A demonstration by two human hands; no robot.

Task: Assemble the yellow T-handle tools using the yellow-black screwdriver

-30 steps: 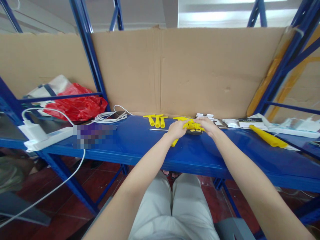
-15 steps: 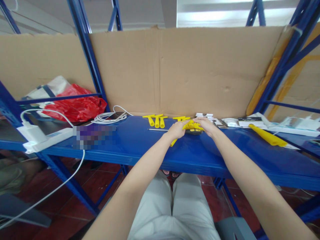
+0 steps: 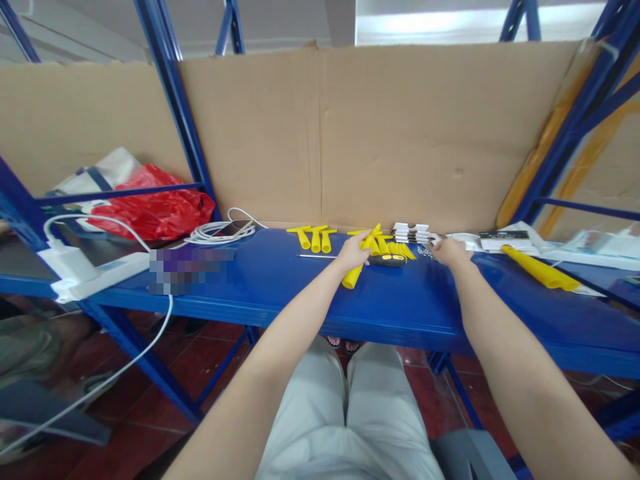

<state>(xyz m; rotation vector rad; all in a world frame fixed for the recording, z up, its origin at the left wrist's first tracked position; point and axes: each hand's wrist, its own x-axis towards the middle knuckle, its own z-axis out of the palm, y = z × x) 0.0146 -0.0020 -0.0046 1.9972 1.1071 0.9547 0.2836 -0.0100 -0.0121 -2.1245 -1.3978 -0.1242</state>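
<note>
My left hand (image 3: 354,252) is closed around a yellow T-shaped plastic piece (image 3: 353,277), its tube pointing down toward me. My right hand (image 3: 450,252) reaches to a little pile of small metal parts, apparently screws (image 3: 425,251); its fingers are pinched together, and what is between them is too small to make out. Beside my left hand lies a screwdriver (image 3: 387,261) with a black and yellow handle, its thin shaft passing behind that hand. Several yellow wedge-like pieces (image 3: 400,249) lie just behind the handle. Three more yellow T-shaped pieces (image 3: 315,239) stand in a row to the left.
White and black stacked parts (image 3: 411,233) sit by the cardboard wall (image 3: 400,133). A long yellow tube (image 3: 537,268) lies right on the blue shelf (image 3: 290,287). At left are a coiled white cable (image 3: 215,233), a power strip (image 3: 107,275) and a red plastic bag (image 3: 155,207).
My right hand has left the yellow pieces beside my left hand and moved right to the small metal parts. My left hand stays nearly in place with the yellow T-shaped piece.
</note>
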